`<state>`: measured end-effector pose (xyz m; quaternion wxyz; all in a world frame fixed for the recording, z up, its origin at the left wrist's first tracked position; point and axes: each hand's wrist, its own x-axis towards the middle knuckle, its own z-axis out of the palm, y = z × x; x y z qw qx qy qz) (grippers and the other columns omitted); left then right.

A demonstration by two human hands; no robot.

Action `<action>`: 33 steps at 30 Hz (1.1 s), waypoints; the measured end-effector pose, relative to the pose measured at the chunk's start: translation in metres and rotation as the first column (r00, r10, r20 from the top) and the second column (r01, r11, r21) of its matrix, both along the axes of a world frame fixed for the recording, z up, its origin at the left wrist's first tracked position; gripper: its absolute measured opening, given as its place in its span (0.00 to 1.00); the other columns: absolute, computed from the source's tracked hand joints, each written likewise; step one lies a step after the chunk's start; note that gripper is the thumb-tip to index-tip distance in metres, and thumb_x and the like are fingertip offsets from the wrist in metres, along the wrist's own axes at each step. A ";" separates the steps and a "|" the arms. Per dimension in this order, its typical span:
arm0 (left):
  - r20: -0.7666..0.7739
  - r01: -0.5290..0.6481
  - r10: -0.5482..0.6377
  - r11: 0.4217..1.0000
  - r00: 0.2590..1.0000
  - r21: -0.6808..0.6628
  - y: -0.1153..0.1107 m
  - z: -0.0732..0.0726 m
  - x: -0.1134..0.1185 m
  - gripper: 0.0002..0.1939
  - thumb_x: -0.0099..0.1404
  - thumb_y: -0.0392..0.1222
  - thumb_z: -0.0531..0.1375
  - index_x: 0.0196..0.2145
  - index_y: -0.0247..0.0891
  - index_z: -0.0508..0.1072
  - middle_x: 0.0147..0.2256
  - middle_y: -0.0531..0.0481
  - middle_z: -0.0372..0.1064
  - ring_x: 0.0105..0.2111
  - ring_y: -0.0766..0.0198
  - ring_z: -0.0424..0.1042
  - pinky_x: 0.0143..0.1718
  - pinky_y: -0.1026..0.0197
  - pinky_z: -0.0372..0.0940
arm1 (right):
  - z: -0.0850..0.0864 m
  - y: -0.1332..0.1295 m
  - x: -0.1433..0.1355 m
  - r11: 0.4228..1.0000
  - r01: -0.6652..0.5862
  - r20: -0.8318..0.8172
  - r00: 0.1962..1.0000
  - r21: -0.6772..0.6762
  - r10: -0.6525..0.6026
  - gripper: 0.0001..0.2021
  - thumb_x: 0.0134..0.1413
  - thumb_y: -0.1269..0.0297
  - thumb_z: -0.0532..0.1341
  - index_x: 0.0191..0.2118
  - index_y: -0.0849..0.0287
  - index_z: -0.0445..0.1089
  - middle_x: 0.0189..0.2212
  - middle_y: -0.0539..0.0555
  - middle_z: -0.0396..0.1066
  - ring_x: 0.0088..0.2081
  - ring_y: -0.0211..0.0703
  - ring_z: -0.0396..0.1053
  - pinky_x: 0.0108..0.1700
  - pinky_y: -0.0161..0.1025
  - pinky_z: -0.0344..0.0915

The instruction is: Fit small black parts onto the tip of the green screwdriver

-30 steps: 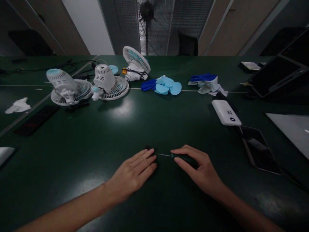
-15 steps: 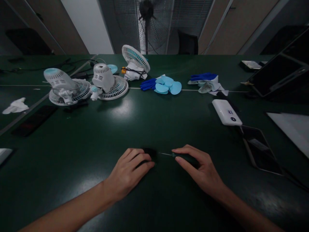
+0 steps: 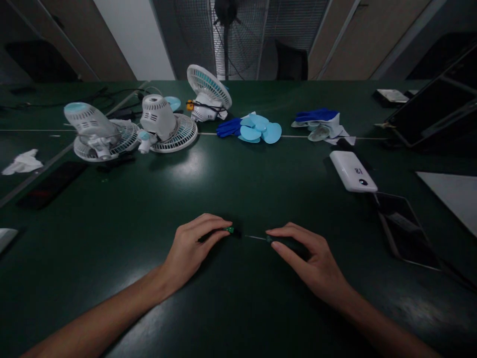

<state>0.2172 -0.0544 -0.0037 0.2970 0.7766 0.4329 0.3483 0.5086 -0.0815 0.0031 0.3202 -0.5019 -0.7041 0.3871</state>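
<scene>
My left hand [image 3: 194,243] is closed in a pinch, thumb and forefinger on a small green and black piece [image 3: 230,229] whose exact kind is too small to make out. In my right hand [image 3: 309,256] lies a dark-handled screwdriver [image 3: 288,243], held between thumb and fingers. Its thin metal shaft points left toward the green piece, and a short gap separates the tip from it. Both hands are low over the dark green table [image 3: 238,189].
White fan parts, a fan head [image 3: 160,119] among them, stand at the back left. Farther along are light blue fan blades [image 3: 261,128] and blue-and-white gloves [image 3: 318,123]. A white power bank [image 3: 353,171] and a phone [image 3: 408,229] lie at the right.
My left hand has shifted slightly and turned, its fingers now pinching, so the green piece shows. The right hand with the screwdriver has stayed almost still.
</scene>
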 end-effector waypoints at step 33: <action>0.003 0.162 -0.165 0.967 0.986 -0.199 0.004 -0.001 0.009 0.10 0.70 0.38 0.63 0.49 0.43 0.79 0.45 0.47 0.76 0.46 0.61 0.75 0.49 0.56 0.71 | -0.001 0.002 -0.009 0.996 -0.090 -0.024 0.996 -0.018 0.090 0.11 0.68 0.65 0.63 0.54 0.49 0.76 0.45 0.52 0.76 0.44 0.44 0.75 0.46 0.41 0.72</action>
